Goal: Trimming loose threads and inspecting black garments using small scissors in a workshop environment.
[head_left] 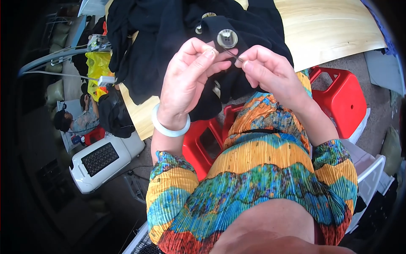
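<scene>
A large round button [227,38], dark in the middle with a pale marbled rim, shows just beyond my fingertips, over black cloth [148,46]. My right hand [270,72] is closed in a pinch on a thin dark needle [235,56], which slants up and left toward the button. Thumb and forefinger of my left hand [188,72] are pressed together beside the button, its other fingers reaching behind the needle. What that pinch holds is too small to make out. Two more buttons, a pale-rimmed button [209,15] and a smaller-looking button [198,29], lie on the cloth.
The cloth spreads over a light wooden table [330,29]. Red plastic stools stand near me, one stool [340,101] at the right. To the left are a yellow bag [97,70], a white case with a dark grille [105,163], and another person [82,118] farther off.
</scene>
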The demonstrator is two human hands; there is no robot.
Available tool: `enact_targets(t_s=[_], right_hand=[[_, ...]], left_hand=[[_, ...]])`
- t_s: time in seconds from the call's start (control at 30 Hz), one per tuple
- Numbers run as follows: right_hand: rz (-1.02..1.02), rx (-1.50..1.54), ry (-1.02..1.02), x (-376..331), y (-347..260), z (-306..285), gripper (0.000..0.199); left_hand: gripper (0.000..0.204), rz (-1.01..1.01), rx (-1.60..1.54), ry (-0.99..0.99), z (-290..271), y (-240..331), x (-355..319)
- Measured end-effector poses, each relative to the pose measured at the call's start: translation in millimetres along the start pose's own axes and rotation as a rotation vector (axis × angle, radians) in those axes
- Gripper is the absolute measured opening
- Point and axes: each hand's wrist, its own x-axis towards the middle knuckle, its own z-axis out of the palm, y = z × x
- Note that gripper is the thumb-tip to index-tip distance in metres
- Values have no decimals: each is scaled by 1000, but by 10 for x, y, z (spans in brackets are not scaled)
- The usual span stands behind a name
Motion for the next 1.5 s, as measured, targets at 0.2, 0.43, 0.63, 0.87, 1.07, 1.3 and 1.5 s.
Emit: enact_targets(t_s=[0.2,0.43,0.63,0.87,1.07,1.3,1.5], right_hand=[[90,24,-13,40,-38,-6,19],[-34,69,14,96,-7,-23,17],[-237,-165,253,197,62,-40,41],[-106,399,257,432,52,-186,28],[-9,590,219,447,64,-242,16],[-33,465,293,452,173,-360,20],[-47,400,300,450,225,-376,26]], left_hand=[[6,27,89,-21,10,-37,-41],[5,-18,120,-19,0,-26,-51],[12,-74,-16,-43,5,289,106],[11,248,194,247,-403,74,353],[31,6,105,34,-259,-346,216],[36,55,234,164,-105,-94,159],[35,-28,204,116,-173,9,84]])
